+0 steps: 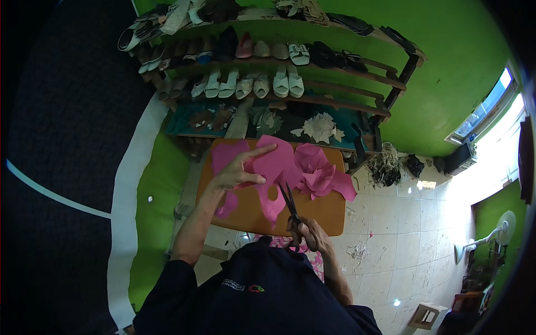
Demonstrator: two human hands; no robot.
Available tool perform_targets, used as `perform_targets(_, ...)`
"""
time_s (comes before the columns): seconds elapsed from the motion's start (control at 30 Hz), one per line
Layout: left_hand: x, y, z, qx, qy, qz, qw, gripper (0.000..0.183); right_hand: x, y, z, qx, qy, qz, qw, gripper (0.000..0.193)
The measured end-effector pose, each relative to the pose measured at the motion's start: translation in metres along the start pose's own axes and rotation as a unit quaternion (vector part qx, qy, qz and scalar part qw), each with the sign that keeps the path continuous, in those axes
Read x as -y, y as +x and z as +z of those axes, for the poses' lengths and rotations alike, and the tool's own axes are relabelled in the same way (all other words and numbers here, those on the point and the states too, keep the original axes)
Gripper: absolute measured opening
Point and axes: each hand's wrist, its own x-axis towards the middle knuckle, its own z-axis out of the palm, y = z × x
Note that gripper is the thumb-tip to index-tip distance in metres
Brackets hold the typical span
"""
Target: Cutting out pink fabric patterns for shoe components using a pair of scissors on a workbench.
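Bright pink sheet material (pixel 271 163), partly cut with curved edges, is held up over an orange-brown table (pixel 245 215) by my left hand (pixel 237 172). Its fingers and thumb grip the sheet at its left side. In my right hand (pixel 306 233) is a pair of dark scissors (pixel 290 202), blades parted and pointing up at the sheet's lower edge. A narrow cut strip hangs from the sheet left of the blades. To the right lies a heap of pink cut pieces (pixel 314 172), and another pink piece (pixel 226 153) lies at the left.
Behind the table stands a wooden rack (pixel 335 103) with rows of shoes and sandals. Pale cut scraps (pixel 319 127) lie on its low shelf. Scraps (pixel 360 251) litter the tiled floor at the right. A white fan (pixel 505 229) is at the far right.
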Motion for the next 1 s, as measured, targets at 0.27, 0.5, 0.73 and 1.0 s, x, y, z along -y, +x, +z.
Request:
perform_targets(0.27, 0.000, 0.008, 0.002, 0.128, 0.135, -0.043, 0.982, 0.099, 0.002, 0.006, -0.007, -0.004, -0.031, 0.014, 0.999, 0.071)
perform_targets(0.5, 0.009, 0.009, 0.014, 0.107, 0.132, -0.037, 0.985, 0.098, -0.003, 0.015, 0.009, -0.090, 0.054, 0.019, 0.994, 0.074)
perform_targets(0.73, 0.007, 0.010, 0.016, 0.114, 0.144, -0.040, 0.982, 0.100, 0.005, 0.016, 0.011, -0.098, 0.057, 0.033, 0.993, 0.073)
perform_targets(1.0, 0.009, 0.018, -0.001, 0.137, 0.190, -0.013, 0.972, 0.099, 0.003, 0.017, 0.014, -0.097, 0.074, 0.064, 0.990, 0.068)
